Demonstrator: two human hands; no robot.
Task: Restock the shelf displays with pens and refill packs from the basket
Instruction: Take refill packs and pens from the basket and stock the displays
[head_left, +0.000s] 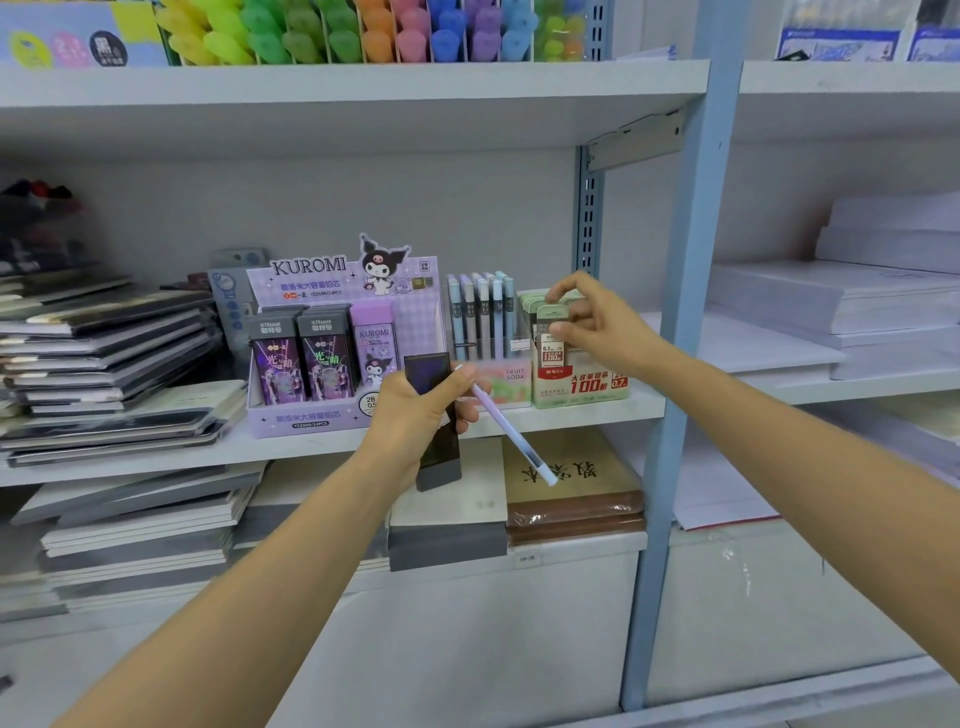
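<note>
**Both hands at middle shelf, packs and pen in grasp**

Grey shelf unit (322, 439) across whole view. Blue upright post (691, 312) at 3 o'clock of centre. Stacked notebooks (104, 353) at 9 o'clock on middle shelf. White paper stacks (831, 301) at 3 o'clock, past the post. Highlighter row (363, 31) at 12 o'clock, top shelf.

Purple Kuromi display (322, 291) at 11 o'clock of centre, dark and lilac packs upright inside. Fruit Soda pen display (511, 379) just beside it at 3 o'clock, pens upright. Green refill display (587, 387) next along, again at 3 o'clock.

Left hand (415, 415) in front of shelf edge, at 6 o'clock of Kuromi display's right end. Curled round dark refill pack (428, 371), held upright. Lilac pen (511, 436) in same grip, lower end slanting toward 5 o'clock.

Right hand (597, 322) at 2 o'clock of left hand, over green refill display. Thumb and fingers pinching green refill pack (551, 338) at front of the row. Seated in the box or just lifted: cannot tell.
</note>
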